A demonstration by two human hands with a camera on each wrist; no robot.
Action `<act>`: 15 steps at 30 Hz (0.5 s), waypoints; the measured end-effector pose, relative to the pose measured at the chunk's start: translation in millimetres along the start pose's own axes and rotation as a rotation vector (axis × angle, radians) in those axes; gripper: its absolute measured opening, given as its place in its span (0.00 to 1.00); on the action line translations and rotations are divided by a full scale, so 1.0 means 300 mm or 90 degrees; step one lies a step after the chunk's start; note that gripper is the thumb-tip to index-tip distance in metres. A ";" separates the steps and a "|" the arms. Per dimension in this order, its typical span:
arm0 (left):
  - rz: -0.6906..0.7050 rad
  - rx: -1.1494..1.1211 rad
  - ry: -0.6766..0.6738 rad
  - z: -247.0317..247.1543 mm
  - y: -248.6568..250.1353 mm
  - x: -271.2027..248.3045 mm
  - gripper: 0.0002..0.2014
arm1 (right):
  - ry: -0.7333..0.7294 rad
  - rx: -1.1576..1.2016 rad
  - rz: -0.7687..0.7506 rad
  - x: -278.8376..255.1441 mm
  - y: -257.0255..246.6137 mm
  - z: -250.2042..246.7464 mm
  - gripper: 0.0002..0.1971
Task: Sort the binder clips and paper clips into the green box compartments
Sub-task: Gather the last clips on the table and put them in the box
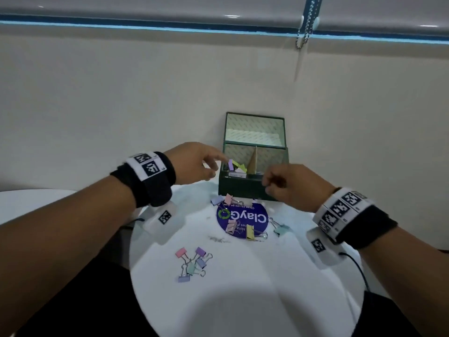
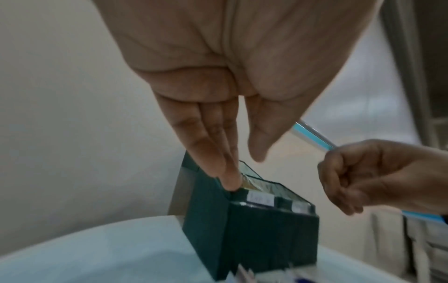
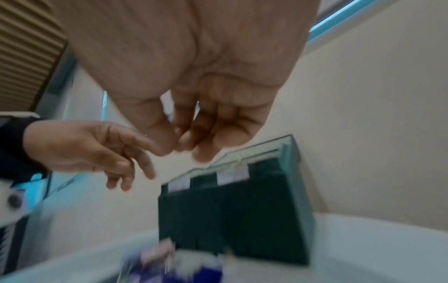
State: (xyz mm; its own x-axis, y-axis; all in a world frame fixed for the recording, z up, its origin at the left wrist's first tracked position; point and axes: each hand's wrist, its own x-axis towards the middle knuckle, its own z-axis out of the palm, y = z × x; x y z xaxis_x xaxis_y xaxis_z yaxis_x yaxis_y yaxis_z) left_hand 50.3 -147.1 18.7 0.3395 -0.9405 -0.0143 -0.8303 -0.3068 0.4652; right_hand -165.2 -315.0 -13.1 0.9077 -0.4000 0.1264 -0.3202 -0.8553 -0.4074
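Observation:
The green box (image 1: 243, 188) (image 2: 266, 239) (image 3: 242, 220) stands open at the back of the round white table (image 1: 243, 300). A tan divider (image 1: 254, 161) splits it. A purple binder clip (image 1: 230, 164) and yellow ones (image 1: 239, 166) stick up in its left compartment. My left hand (image 1: 217, 166) (image 2: 244, 171) hovers over that compartment with straight fingers (image 2: 230, 180) and holds nothing. My right hand (image 1: 267, 186) (image 3: 186, 147) hangs before the box's right half, fingertips curled against the thumb; nothing shows between them. Loose pastel binder clips (image 1: 192, 263) and a small heap of paper clips (image 1: 217, 239) lie on the table.
A purple round sticker (image 1: 243, 218) lies in front of the box with pink (image 1: 232, 226) and yellow (image 1: 250, 233) clips on it, and a mint clip (image 1: 281, 229) to its right. The wall rises right behind the box. A blind's bead chain (image 1: 306, 23) hangs at top right.

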 end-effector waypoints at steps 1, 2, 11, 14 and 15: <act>0.010 0.062 -0.050 -0.002 -0.009 -0.039 0.18 | -0.069 -0.043 0.000 -0.031 0.016 0.017 0.04; 0.012 0.103 -0.114 0.001 -0.018 -0.079 0.16 | -0.128 -0.083 0.002 -0.054 0.033 0.037 0.06; 0.043 0.267 -0.302 0.137 -0.088 -0.303 0.20 | -0.180 -0.092 -0.004 -0.114 0.006 0.148 0.20; 0.074 0.255 -0.259 0.167 -0.107 -0.323 0.12 | -0.169 -0.047 -0.036 -0.095 -0.041 0.178 0.18; 0.078 0.251 -0.253 0.173 -0.110 -0.327 0.09 | -0.162 -0.037 -0.046 -0.090 -0.060 0.186 0.16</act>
State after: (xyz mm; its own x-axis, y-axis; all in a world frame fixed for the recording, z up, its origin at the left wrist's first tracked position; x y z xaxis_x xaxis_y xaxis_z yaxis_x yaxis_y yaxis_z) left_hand 21.4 -52.2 -41.2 0.1019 -0.9320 -0.3479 -0.9811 -0.1520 0.1197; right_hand -168.8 -270.5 -59.7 0.9652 -0.2484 -0.0816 -0.2611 -0.8989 -0.3518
